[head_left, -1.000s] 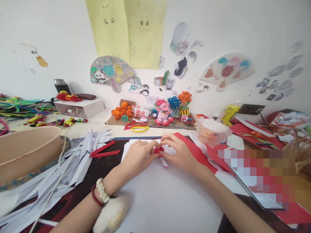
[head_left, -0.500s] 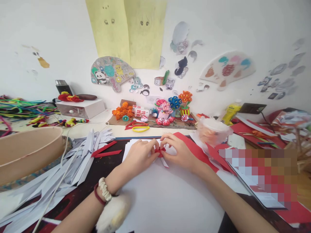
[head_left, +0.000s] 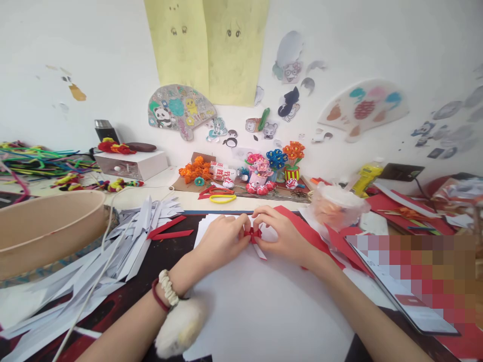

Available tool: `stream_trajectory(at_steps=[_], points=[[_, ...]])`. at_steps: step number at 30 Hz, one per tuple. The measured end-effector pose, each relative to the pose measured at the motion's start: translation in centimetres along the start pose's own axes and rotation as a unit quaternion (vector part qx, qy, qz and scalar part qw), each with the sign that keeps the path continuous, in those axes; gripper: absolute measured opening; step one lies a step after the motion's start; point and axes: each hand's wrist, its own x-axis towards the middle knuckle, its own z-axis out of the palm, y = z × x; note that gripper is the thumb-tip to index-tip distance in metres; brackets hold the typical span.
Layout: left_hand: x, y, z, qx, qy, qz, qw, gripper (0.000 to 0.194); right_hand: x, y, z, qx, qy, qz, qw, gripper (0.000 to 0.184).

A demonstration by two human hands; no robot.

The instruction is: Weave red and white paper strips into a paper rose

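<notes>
A small red folded paper piece (head_left: 253,233) with a white strip end pointing toward me is pinched between both hands above a stack of white paper (head_left: 260,301). My left hand (head_left: 226,235) grips its left side with thumb and fingertips. On the right side my right hand (head_left: 278,231) pinches it the same way. The fingers partly cover the piece, so its exact fold is hard to see. A cream scrunchie (head_left: 168,287) and a fluffy white pompom (head_left: 180,327) are at my left wrist.
White paper strips (head_left: 128,251) and two red strips (head_left: 169,232) lie at the left, near a beige basin (head_left: 49,236). Red paper (head_left: 302,231) and a tablet (head_left: 407,296) are at the right. Pipe-cleaner flowers (head_left: 277,159) and yellow-handled scissors (head_left: 222,198) sit at the back.
The view has shifted slightly, so everything appears a little further right. Both hands still pinch the red paper piece, and more of its folded shape shows between the fingers.
</notes>
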Motion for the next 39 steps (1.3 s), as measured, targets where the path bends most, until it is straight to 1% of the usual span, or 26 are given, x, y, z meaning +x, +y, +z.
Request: stream_trajectory(at_steps=[4, 10, 13, 15, 18, 20, 22, 25, 26, 28, 31, 32, 34, 39], points=[[0.0, -0.1, 0.1, -0.01, 0.001, -0.005, 1.0, 0.006, 0.0, -0.1, -0.1, 0.01, 0.001, 0.0, 1.0, 0.012], [0.0, -0.7, -0.2, -0.052, 0.0, -0.011, 0.999, 0.008, 0.0, -0.2, -0.5, 0.025, -0.007, 0.006, 1.0, 0.01], [0.1, -0.9, -0.2, -0.061, 0.003, -0.02, 0.998, 0.007, -0.2, 0.0, -0.6, 0.034, -0.011, 0.035, 0.999, 0.025], [0.2, -1.0, 0.0, -0.069, 0.003, -0.03, 0.997, 0.004, -0.4, 0.2, -0.8, 0.038, -0.009, 0.074, 0.996, 0.036], [0.2, -1.1, 0.0, -0.075, 0.001, -0.042, 0.996, 0.001, -0.9, 0.8, -1.1, 0.031, -0.003, 0.121, 0.992, 0.043], [0.0, -1.1, -0.2, -0.071, 0.006, -0.046, 0.996, 0.008, -1.3, 1.2, -1.4, 0.024, 0.0, 0.117, 0.993, 0.05], [-0.2, -1.1, -0.5, -0.053, 0.006, -0.056, 0.997, 0.018, -1.6, 1.6, -1.6, 0.019, -0.006, 0.113, 0.993, 0.056], [-0.5, -0.8, -0.7, -0.013, -0.019, -0.063, 0.998, 0.035, -1.9, 1.8, -1.8, 0.002, -0.049, 0.114, 0.992, 0.047], [-0.6, -0.7, -0.7, -0.001, -0.027, -0.058, 0.998, 0.036, -1.9, 1.8, -1.8, -0.005, -0.059, 0.112, 0.992, 0.041], [-0.5, -0.4, -0.5, 0.023, -0.027, -0.041, 0.999, 0.029, -1.8, 1.5, -1.6, -0.017, -0.06, 0.104, 0.993, 0.029], [-0.4, -0.2, -0.1, 0.046, -0.016, -0.019, 0.999, 0.015, -1.6, 0.8, -1.3, -0.026, -0.039, 0.09, 0.995, 0.016], [-0.4, -0.3, -0.1, 0.048, -0.009, -0.016, 0.999, 0.013, -1.6, 0.6, -1.2, -0.025, -0.031, 0.086, 0.995, 0.014], [-0.4, -0.4, 0.0, 0.045, 0.013, -0.01, 0.999, 0.012, -1.7, 0.2, -1.0, -0.029, 0.009, 0.073, 0.997, 0.011], [-0.7, -0.8, 0.1, 0.04, 0.12, 0.038, 0.991, 0.012, -2.0, 0.0, -0.7, -0.062, 0.115, 0.01, 0.991, 0.018]])
